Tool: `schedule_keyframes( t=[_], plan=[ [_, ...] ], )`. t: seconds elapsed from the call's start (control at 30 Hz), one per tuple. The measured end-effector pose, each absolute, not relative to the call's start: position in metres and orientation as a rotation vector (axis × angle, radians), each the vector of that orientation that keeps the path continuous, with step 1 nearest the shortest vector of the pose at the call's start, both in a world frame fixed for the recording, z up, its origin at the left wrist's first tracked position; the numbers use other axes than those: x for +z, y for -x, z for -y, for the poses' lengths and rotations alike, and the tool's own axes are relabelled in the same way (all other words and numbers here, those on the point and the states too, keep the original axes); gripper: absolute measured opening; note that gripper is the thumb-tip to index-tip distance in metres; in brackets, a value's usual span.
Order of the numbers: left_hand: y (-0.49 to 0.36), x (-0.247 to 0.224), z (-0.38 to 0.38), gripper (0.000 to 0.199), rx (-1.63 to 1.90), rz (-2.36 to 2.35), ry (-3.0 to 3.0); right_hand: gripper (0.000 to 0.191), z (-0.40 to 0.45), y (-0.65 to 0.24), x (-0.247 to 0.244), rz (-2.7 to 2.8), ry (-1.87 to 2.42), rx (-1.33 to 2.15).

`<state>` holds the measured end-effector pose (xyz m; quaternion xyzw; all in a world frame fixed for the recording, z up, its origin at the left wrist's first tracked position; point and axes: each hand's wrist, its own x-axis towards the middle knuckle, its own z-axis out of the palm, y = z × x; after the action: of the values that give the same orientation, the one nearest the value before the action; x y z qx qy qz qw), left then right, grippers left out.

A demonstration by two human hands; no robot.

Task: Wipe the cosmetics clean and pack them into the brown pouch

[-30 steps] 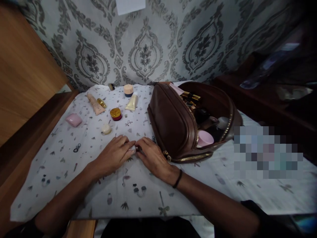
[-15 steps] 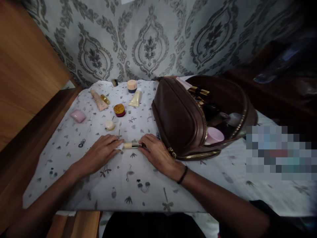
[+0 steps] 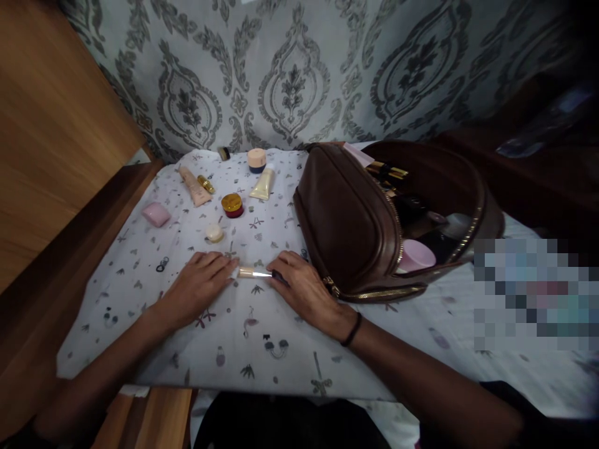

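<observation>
A makeup brush (image 3: 247, 272) with pale bristles, a silver ferrule and a dark handle lies level between my hands, low over the cloth. My right hand (image 3: 302, 287) is closed around the dark handle. At the bristle end, my left hand (image 3: 199, 287) has its fingers together, palm down, on a small white piece (image 3: 234, 272) that looks like tissue or a wipe; most of it is hidden under the fingers. Just beyond my left hand sits a small cream-coloured round pot (image 3: 214, 233). The brown makeup bag (image 3: 346, 218) stands unzipped to the right of my right hand.
On the patterned cloth (image 3: 253, 362) lie a gold-lidded jar (image 3: 233, 205), a cream tube (image 3: 262, 183), a peach-lidded jar (image 3: 257, 160), a beige tube (image 3: 194, 187), a gold tube (image 3: 205, 183) and a pink item (image 3: 156, 214). A wooden panel (image 3: 70, 81) borders the left.
The view has turned slightly, so the scene sits a little further right. More of the brush's ferrule and handle shows, and less of the white piece. Both hands keep their grip.
</observation>
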<state>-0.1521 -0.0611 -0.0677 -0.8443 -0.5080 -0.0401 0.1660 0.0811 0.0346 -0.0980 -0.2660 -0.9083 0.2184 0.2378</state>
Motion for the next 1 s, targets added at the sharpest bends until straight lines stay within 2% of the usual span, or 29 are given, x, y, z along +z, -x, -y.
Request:
schedule_keyframes(
  t=[0.23, 0.57, 1.0],
  plan=[
    [0.108, -0.075, 0.049, 0.036, -0.088, 1.329, 2.407, 0.006, -0.033, -0.08, -0.099, 2.519, 0.728, 0.534],
    [0.166, -0.072, 0.058, 0.027, -0.213, 1.635, 2.464, 0.015, -0.032, -0.081, -0.095, 2.545, 0.732, 0.551],
    [0.153, -0.068, 0.055, 0.027, -0.157, 1.406, 2.418, 0.009, -0.029, -0.081, -0.093, 2.489, 0.708, 0.701]
  ],
)
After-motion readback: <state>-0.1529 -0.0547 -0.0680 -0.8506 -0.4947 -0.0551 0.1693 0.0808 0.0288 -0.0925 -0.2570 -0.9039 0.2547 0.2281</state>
